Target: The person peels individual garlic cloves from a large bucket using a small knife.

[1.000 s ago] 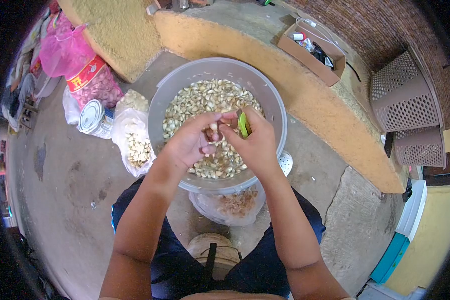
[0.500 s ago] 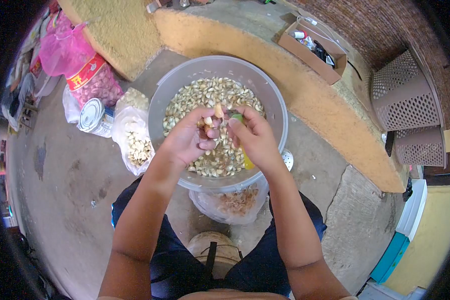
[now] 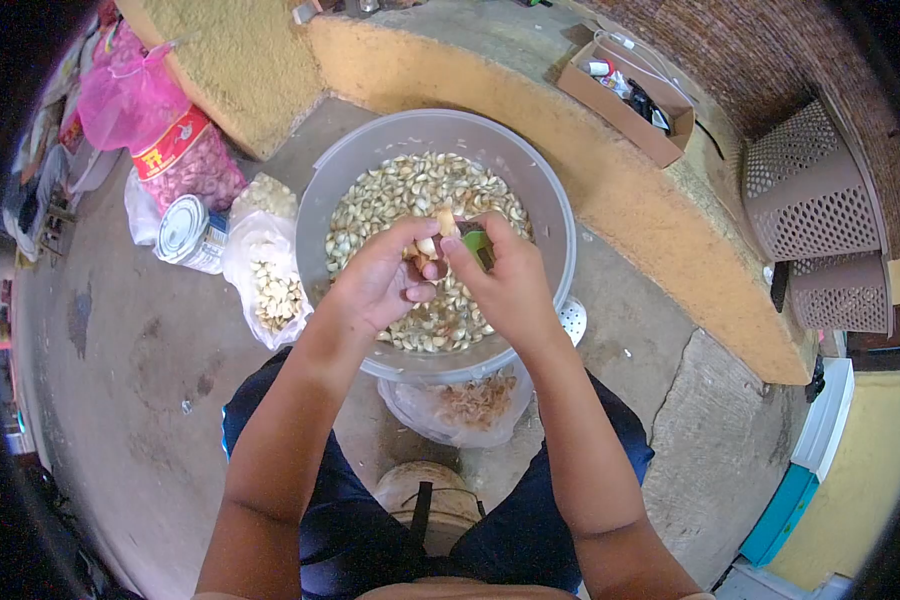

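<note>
A wide grey tub (image 3: 553, 215) stands in front of me with many garlic cloves (image 3: 400, 188) in it, some of them wet-looking. Over its middle, my left hand (image 3: 375, 282) is closed around a few garlic cloves, one pinched upright (image 3: 445, 217) at the fingertips. My right hand (image 3: 513, 290) meets it from the right, closed on a small knife (image 3: 478, 246) with a green handle. The knife's blade is mostly hidden between the fingers. The right thumb presses close to the pinched clove.
Left of the tub are a bag of peeled cloves (image 3: 275, 295), a tin can (image 3: 192, 235) and a pink net sack (image 3: 185, 160). A plastic bag of peelings (image 3: 475, 405) lies below the tub. A white perforated utensil (image 3: 572, 318) sits at its right. A cardboard box (image 3: 625, 110) rests on the ledge.
My right hand has turned and moved slightly left, its thumb now up against the clove. The knife handle has swung, and its yellow end no longer shows. My left hand barely moved.
</note>
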A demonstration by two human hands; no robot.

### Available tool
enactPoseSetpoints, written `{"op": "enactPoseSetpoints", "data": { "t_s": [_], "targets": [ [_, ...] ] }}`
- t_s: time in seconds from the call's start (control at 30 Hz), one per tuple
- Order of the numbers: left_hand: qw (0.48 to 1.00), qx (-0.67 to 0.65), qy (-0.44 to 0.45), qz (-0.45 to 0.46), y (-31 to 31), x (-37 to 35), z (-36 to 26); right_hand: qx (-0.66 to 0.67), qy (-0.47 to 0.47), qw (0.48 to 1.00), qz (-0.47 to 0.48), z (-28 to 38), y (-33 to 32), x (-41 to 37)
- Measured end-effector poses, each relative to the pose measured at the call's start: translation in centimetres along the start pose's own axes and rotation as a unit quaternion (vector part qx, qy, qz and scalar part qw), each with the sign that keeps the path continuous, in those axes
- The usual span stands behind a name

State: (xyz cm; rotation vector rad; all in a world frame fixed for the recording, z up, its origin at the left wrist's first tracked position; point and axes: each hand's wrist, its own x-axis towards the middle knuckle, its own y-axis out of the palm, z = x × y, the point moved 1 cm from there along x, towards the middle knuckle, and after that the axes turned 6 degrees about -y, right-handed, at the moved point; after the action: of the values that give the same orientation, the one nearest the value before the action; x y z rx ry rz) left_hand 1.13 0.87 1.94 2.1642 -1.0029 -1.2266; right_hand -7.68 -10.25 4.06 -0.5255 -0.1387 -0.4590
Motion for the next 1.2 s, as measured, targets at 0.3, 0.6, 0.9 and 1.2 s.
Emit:
{"op": "enactPoseSetpoints", "data": {
  "t_s": [0.3,0.6,0.9,1.2],
  "targets": [
    [0.999,0.042,0.013,0.006,0.5,-0.6,-0.3,-0.029,-0.021,0.999,0.022,-0.5,-0.2,0.0],
    [0.973,0.214,0.082,-0.006,0.3,-0.8,-1.5,0.024,0.005,0.997,0.080,0.1,0.0,-0.3],
    [0.968,0.151,0.183,-0.077,0.8,0.1,1.1,0.018,0.041,0.999,0.002,0.1,0.9,-0.5],
    [0.974,0.039,0.204,-0.093,1.8,0.1,2.8,-0.022,-0.024,0.998,-0.053,-0.7,2.1,-0.8]
  ]
}}
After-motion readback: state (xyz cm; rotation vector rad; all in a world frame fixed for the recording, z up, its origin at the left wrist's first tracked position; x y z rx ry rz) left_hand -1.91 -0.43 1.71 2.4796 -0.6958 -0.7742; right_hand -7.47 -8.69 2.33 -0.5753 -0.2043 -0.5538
